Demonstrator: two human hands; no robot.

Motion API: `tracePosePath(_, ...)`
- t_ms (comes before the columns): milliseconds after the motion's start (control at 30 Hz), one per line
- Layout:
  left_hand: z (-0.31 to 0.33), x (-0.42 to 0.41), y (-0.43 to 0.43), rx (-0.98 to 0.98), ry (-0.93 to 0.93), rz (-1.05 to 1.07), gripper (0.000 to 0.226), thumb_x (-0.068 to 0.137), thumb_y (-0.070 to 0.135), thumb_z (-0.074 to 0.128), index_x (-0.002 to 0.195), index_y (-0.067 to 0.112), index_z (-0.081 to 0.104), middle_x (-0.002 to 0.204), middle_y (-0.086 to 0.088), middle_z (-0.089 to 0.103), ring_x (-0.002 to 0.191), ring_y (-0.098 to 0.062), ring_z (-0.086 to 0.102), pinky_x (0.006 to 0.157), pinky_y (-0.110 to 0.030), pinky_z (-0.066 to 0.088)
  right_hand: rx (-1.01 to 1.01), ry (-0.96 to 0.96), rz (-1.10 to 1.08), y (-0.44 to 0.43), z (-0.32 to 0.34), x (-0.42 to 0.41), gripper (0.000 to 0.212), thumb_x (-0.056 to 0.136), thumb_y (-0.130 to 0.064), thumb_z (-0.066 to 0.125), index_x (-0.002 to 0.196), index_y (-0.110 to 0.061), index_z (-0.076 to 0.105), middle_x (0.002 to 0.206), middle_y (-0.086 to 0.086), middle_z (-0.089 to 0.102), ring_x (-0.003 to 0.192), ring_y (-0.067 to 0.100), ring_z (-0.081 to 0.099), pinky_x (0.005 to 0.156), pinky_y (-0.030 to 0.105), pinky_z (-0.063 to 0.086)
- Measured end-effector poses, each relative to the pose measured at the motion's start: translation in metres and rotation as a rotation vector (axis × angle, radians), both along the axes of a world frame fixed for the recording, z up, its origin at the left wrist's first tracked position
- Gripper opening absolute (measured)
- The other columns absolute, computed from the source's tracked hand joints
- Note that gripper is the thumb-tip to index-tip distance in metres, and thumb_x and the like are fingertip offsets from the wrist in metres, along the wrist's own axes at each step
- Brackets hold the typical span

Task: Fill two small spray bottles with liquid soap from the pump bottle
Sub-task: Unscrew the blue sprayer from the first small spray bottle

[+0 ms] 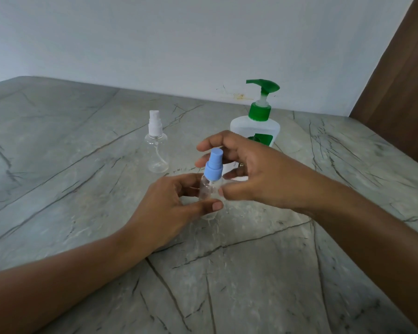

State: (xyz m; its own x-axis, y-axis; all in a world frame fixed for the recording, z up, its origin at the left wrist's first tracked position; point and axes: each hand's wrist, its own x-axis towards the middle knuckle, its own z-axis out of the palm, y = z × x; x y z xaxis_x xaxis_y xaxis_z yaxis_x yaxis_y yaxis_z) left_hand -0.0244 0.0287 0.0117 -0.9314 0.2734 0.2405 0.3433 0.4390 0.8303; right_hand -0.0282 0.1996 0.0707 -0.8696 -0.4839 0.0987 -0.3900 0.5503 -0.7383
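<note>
The blue-capped bottle (209, 186) stood upright at mid-frame, long axis vertical, its clear body clasped between thumb and fingers of the left hand (171, 208). The right hand (251, 174) hovered just right of the blue cap (212, 165), fingers spread wide around it but apparently not touching, so it looked placed to unscrew. The white-capped bottle (156, 145) waited upper left, the pump bottle (257, 121) behind, all on a veined stone counter (82, 189) against a pale wall (155, 32)
</note>
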Motion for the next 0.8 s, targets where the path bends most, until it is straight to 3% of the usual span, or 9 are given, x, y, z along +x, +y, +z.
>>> tracePosePath(67, 0.000, 0.001, 0.000, -0.007, -0.004, 0.001, 0.033, 0.064, 0.040, 0.073, 0.096, 0.030, 0.070, 0.088, 0.020, 0.070, 0.086, 0.008, 0.062, 0.074, -0.004, 0.041, 0.040, -0.039, -0.008, 0.001, 0.002, 0.001, 0.061, 0.075, -0.021, 0.077, 0.125, -0.034, 0.045, 0.122, -0.016, 0.058, 0.110, -0.005, 0.053, 0.087, 0.016, 0.048)
tracePosePath(200, 0.003, 0.004, 0.001, -0.024, 0.026, 0.012, 0.024, 0.069, 0.035, 0.074, 0.089, 0.044, 0.063, 0.086, 0.034, 0.063, 0.083, 0.018, 0.057, 0.067, 0.004, 0.034, 0.123, 0.239, -0.257, -0.007, -0.004, 0.003, 0.046, 0.065, -0.054, 0.076, 0.097, -0.027, 0.057, 0.084, -0.012, 0.059, 0.074, 0.001, 0.054, 0.060, 0.009, 0.042)
tracePosePath(300, 0.003, 0.004, 0.001, -0.004, 0.021, 0.020, 0.023, 0.068, 0.033, 0.076, 0.084, 0.044, 0.064, 0.084, 0.030, 0.066, 0.081, 0.017, 0.058, 0.067, 0.003, 0.035, 0.122, 0.286, -0.273, -0.012, -0.010, 0.003, 0.034, 0.071, -0.046, 0.076, 0.091, -0.023, 0.060, 0.077, -0.010, 0.058, 0.066, 0.003, 0.052, 0.057, 0.009, 0.040)
tracePosePath(400, 0.001, 0.002, 0.001, 0.012, 0.013, 0.013, 0.019, 0.068, 0.030, 0.076, 0.086, 0.032, 0.070, 0.082, 0.022, 0.069, 0.080, 0.012, 0.061, 0.067, 0.000, 0.037, 0.062, 0.154, -0.182, -0.006, -0.005, 0.000, 0.030, 0.077, -0.028, 0.076, 0.104, -0.023, 0.064, 0.093, -0.010, 0.066, 0.085, 0.000, 0.060, 0.070, 0.012, 0.045)
tracePosePath(533, 0.000, 0.001, 0.000, 0.008, 0.013, 0.005, 0.025, 0.068, 0.031, 0.076, 0.093, 0.031, 0.071, 0.085, 0.020, 0.071, 0.084, 0.010, 0.062, 0.070, 0.000, 0.038, 0.067, -0.073, -0.059, 0.002, 0.001, -0.001, 0.063, 0.076, -0.025, 0.078, 0.132, -0.031, 0.050, 0.120, -0.013, 0.060, 0.110, -0.001, 0.054, 0.091, 0.023, 0.045)
tracePosePath(600, -0.001, 0.000, 0.000, -0.001, 0.015, 0.003, 0.025, 0.069, 0.032, 0.076, 0.093, 0.032, 0.070, 0.086, 0.021, 0.070, 0.085, 0.010, 0.061, 0.070, 0.000, 0.038, 0.076, -0.011, -0.096, -0.001, -0.001, -0.001, 0.059, 0.072, -0.039, 0.078, 0.125, -0.031, 0.054, 0.113, -0.015, 0.062, 0.103, -0.003, 0.055, 0.084, 0.015, 0.046)
tracePosePath(667, 0.000, 0.001, -0.001, -0.010, 0.018, 0.009, 0.025, 0.069, 0.034, 0.075, 0.092, 0.035, 0.069, 0.085, 0.024, 0.070, 0.085, 0.012, 0.060, 0.069, 0.002, 0.036, 0.093, 0.151, -0.180, -0.008, -0.006, 0.000, 0.046, 0.068, -0.049, 0.076, 0.107, -0.028, 0.063, 0.095, -0.015, 0.064, 0.084, -0.001, 0.056, 0.067, 0.008, 0.043)
tracePosePath(733, 0.000, 0.001, -0.001, -0.010, 0.014, 0.012, 0.024, 0.067, 0.038, 0.074, 0.090, 0.036, 0.068, 0.085, 0.024, 0.069, 0.085, 0.012, 0.060, 0.069, 0.002, 0.036, 0.086, 0.245, -0.215, -0.011, -0.009, -0.001, 0.035, 0.071, -0.046, 0.076, 0.096, -0.024, 0.065, 0.087, -0.013, 0.063, 0.072, 0.002, 0.055, 0.060, 0.009, 0.041)
tracePosePath(800, -0.001, 0.001, 0.000, -0.010, 0.010, 0.010, 0.025, 0.066, 0.042, 0.073, 0.090, 0.036, 0.068, 0.086, 0.022, 0.070, 0.085, 0.011, 0.061, 0.070, 0.001, 0.037, 0.062, 0.267, -0.205, -0.012, -0.010, -0.001, 0.029, 0.075, -0.036, 0.076, 0.099, -0.025, 0.064, 0.088, -0.013, 0.063, 0.073, 0.002, 0.056, 0.061, 0.009, 0.043)
